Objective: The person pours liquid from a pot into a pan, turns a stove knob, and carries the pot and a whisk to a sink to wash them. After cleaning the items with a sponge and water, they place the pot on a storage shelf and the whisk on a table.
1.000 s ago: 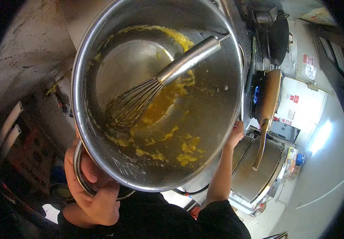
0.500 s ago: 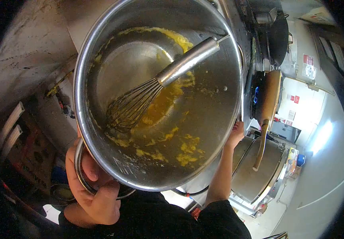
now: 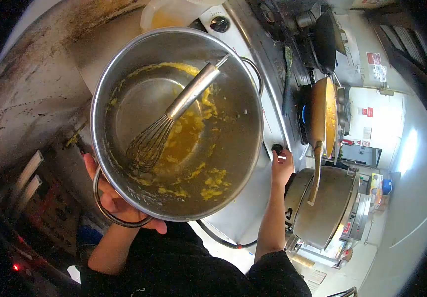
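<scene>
A large steel pot [image 3: 240, 148] is tilted toward me, its inside smeared with yellow residue [image 3: 216, 184]. A wire whisk [image 3: 193, 91] leans inside with its handle near the upper rim. At the pot's lower left side, my left hand [image 3: 119, 203] supports it beside the loop handle [image 3: 99, 200], partly hidden behind the pot. My right hand [image 3: 282, 166] has its fingers on a black knob [image 3: 276, 148] at the stove's front. A pan [image 3: 317, 114] with yellow contents sits over a blue flame [image 3: 303, 114] beyond that hand.
Right of my right arm stands a big metal pot [image 3: 322, 205], with the pan's long handle [image 3: 316, 173] reaching over it. A dark wok [image 3: 325, 42] is at the upper right. Behind the held pot is a translucent container [image 3: 166, 14] of yellowish liquid. A hose [image 3: 218, 241] curves near my body.
The pot has moved down and left, farther from the camera, with the whisk inside. My left hand has shifted more beneath it. My right hand now shows at the knob, away from the pot's rim.
</scene>
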A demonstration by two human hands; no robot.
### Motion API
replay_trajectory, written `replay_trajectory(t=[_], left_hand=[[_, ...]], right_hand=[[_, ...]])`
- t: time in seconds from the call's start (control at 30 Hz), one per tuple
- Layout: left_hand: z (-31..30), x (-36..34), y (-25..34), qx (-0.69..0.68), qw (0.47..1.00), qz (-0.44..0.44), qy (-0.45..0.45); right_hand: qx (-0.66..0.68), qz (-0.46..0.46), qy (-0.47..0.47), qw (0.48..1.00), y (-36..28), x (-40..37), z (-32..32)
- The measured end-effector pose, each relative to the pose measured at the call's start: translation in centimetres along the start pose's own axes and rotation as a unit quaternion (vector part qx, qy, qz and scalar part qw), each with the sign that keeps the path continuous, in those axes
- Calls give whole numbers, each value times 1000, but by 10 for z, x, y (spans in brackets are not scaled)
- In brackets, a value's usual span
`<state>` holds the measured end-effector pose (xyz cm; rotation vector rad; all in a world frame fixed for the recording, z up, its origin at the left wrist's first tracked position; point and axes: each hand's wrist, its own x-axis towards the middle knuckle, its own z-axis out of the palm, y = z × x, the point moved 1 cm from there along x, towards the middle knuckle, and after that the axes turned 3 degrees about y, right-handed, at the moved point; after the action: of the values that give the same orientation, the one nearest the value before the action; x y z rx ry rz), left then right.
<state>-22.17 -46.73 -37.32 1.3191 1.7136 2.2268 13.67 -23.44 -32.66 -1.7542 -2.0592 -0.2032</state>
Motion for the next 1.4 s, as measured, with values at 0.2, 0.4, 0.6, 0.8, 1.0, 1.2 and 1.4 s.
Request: replay_trajectory(t=[0.2,0.4,0.6,0.8,1.0,1.2,1.4], left_hand=[[6,19,10,139,990,20,5],[15,28,-18,357,894,269,34],[14,21,-20,166,946,239,143],[10,21,-13,138,961,193,141],[11,22,-14,118,966,179,143],[25,20,-9,93,957,170,215],[18,21,-4,123,970,142,154]], right_hand=[[-54,-37,0,998,3,3,7],[-41,-59,10,997,1,3,9],[-40,-78,10,996,0,3,8],[-43,-71,12,996,0,4,9],[-47,-83,7,995,1,4,9],[-64,-80,-3,995,1,5,8],[-54,-85,-1,995,-1,5,7]])
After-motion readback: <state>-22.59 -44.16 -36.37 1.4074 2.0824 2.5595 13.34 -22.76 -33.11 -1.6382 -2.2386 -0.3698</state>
